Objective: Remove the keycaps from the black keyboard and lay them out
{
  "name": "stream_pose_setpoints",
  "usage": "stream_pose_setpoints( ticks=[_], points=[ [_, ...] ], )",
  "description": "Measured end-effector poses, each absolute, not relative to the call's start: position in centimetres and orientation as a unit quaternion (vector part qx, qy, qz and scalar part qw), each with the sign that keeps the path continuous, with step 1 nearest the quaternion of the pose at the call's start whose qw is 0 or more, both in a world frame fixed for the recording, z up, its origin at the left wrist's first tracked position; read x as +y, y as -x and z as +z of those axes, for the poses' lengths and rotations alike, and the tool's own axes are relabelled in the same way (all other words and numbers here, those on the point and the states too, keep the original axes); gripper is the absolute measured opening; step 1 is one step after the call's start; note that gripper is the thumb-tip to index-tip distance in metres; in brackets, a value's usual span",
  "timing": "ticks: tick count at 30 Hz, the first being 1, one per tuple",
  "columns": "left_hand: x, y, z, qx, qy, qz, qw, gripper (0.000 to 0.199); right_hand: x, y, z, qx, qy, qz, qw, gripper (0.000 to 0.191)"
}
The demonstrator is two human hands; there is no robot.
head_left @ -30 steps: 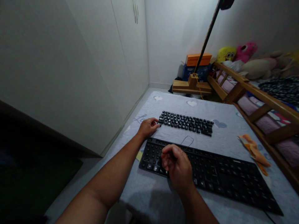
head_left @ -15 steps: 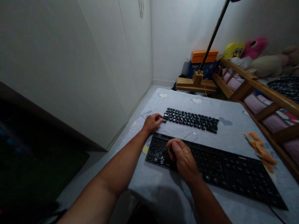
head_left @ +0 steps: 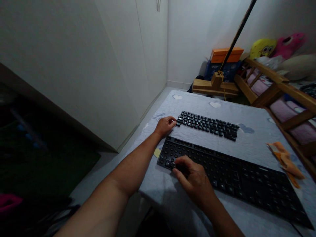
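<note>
I have open room on the soft, heart-printed cover past the keycap rows, and a narrow strip before one long black keyboard. The left hand pinches close at the end keycap; the right hand curves over the keyboard's near-left corner. I can't tell either's grip.

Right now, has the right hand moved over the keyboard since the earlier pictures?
Yes: the right hand has shifted toward the near left corner of the keyboard, which lies unmoved beside the yellow patch.
</note>
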State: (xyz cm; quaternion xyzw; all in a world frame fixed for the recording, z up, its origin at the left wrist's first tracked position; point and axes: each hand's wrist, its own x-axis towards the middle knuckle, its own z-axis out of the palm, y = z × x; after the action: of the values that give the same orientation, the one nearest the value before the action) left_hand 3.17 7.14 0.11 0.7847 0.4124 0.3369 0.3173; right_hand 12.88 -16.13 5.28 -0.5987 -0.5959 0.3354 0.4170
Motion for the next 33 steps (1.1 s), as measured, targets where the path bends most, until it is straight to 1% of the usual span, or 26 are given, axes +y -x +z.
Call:
stream_pose_setpoints(
  ticks=[8, 12, 19, 23, 28, 33],
  points=[
    [7.2, -3.3, 0.0, 0.410, -0.782, 0.344, 0.319, 0.021, -16.3, -12.5, 3.7, -0.665, 0.581, 0.261, 0.389, 0.010],
    [7.2, -3.2, 0.0, 0.409, -0.786, 0.343, 0.311, 0.021, -16.2, -12.4, 3.2, -0.694, 0.555, 0.215, 0.405, 0.009],
    [7.2, -3.2, 0.0, 0.414, -0.793, 0.337, 0.294, 0.021, -16.2, -12.1, 2.9, -0.729, 0.519, 0.167, 0.413, 0.003],
    [7.2, -3.2, -0.1, 0.415, -0.794, 0.336, 0.290, 0.020, -16.4, -11.9, 2.6, -0.740, 0.518, 0.145, 0.404, 0.004],
    [7.3, -3.2, -0.2, 0.418, -0.793, 0.336, 0.289, 0.020, -16.2, -11.6, 2.3, -0.730, 0.511, 0.148, 0.429, 0.002],
    [7.4, -3.2, -0.3, 0.414, -0.794, 0.336, 0.292, 0.020, -15.9, -11.0, 2.4, -0.742, 0.523, 0.142, 0.394, 0.006]
  ],
)
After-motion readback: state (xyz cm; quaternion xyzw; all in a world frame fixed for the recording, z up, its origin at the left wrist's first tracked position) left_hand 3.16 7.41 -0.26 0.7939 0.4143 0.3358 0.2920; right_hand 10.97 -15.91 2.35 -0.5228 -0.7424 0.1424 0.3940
